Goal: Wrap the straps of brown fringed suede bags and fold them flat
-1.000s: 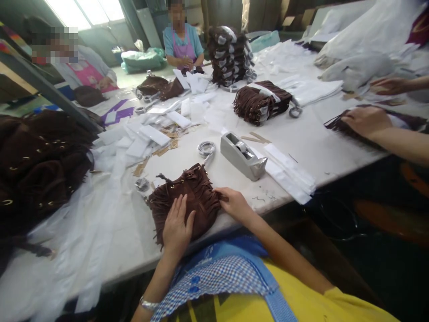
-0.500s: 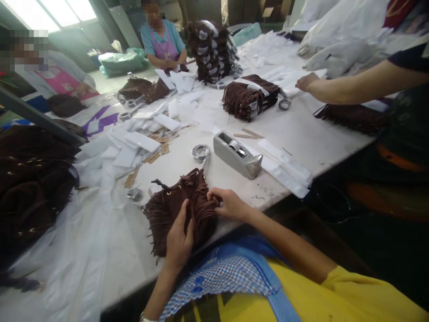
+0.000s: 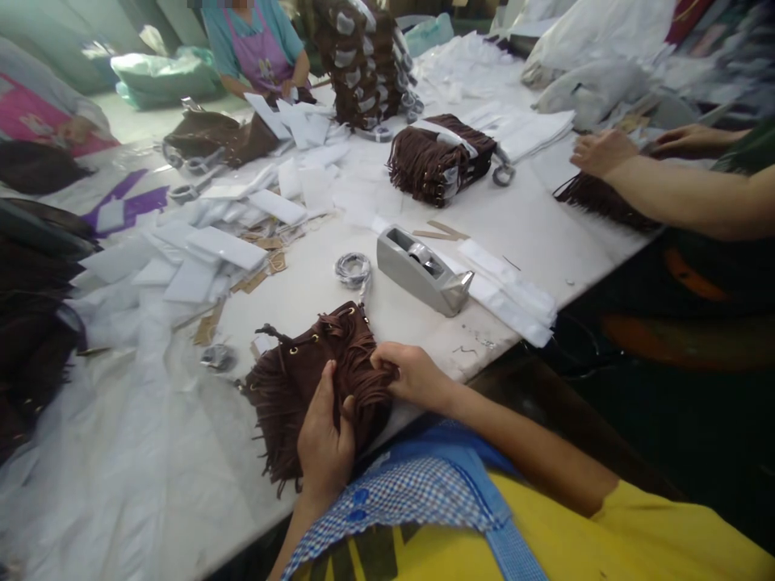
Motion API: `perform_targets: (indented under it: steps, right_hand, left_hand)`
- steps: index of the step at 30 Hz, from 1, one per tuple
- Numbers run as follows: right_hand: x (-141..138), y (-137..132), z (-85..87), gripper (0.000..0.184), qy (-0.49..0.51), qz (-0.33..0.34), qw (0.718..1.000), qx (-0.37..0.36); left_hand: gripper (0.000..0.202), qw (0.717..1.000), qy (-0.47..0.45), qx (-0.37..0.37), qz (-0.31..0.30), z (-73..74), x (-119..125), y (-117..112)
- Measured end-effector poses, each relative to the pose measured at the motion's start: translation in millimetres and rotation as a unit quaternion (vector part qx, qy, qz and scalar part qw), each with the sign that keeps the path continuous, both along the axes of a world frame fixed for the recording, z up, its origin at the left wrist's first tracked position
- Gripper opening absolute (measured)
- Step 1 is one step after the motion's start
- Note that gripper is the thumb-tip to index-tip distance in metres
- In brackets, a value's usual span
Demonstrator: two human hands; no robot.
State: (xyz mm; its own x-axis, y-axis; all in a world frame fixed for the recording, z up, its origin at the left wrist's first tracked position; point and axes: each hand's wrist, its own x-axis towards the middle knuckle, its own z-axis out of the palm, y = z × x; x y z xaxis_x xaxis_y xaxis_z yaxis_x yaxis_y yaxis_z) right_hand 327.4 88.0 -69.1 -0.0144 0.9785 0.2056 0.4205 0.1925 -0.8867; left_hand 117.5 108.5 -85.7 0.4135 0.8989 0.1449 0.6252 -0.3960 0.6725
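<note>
A dark brown fringed bag (image 3: pixel 282 399) lies on the white table (image 3: pixel 291 290) before me, its row of metal eyelets along the upper edge. My left hand (image 3: pixel 324 448) rests on the bag's front, fingers stretched out and thumb apart. At the bag's right side, my right hand (image 3: pixel 415 373) pinches strands of fringe with bent fingers. A coiled, wrapped strap (image 3: pixel 353 270) trails from the bag's top right corner. Just beyond my right hand stands a grey tape dispenser (image 3: pixel 417 270). Both palms are hidden.
White cards (image 3: pixel 227 246) and brown tags lie scattered to the left, beside dark bags (image 3: pixel 30 339). A bundle of fringed bags (image 3: pixel 445 161) sits farther back, before a taller stack (image 3: pixel 360 73). White strips lie by the dispenser. A co-worker's hands (image 3: pixel 605 152) are at the right.
The view has turned slightly, shifting things left and up. My hands stay at the bag, the right still at the fringe. The co-worker on the right now has both hands over a fringed bag.
</note>
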Motion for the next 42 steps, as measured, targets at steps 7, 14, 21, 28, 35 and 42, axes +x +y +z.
perform_targets:
  steps: [7,14,21,28,35,42]
  right_hand:
    - [-17,-36,-28.2,0.020,-0.082,-0.150,0.982,0.084]
    - [-11,-33,-13.8,0.022,0.012,-0.171,0.984,-0.052]
    - [-29,-21,-7.9,0.023,0.269,-0.210,0.938,-0.061]
    - [-23,-26,2.0,0.017,0.176,-0.184,0.964,-0.078]
    - [-15,-25,7.5,0.024,0.103,-0.177,0.977,-0.053]
    - [-21,-28,-1.8,0.012,0.203,-0.206,0.953,-0.093]
  left_hand:
    - [0.061,0.999,0.042,0.027,0.003,-0.5,3,0]
    - [0.060,0.999,0.041,0.024,0.016,0.6,7,3]
    - [0.058,1.000,0.011,0.007,0.027,1.0,5,3]
    - [0.059,0.999,0.030,0.023,0.025,0.5,9,6]
    - [0.058,0.999,0.027,0.034,0.022,0.3,9,5]
    - [0.059,0.998,0.038,0.036,0.021,0.5,9,5]
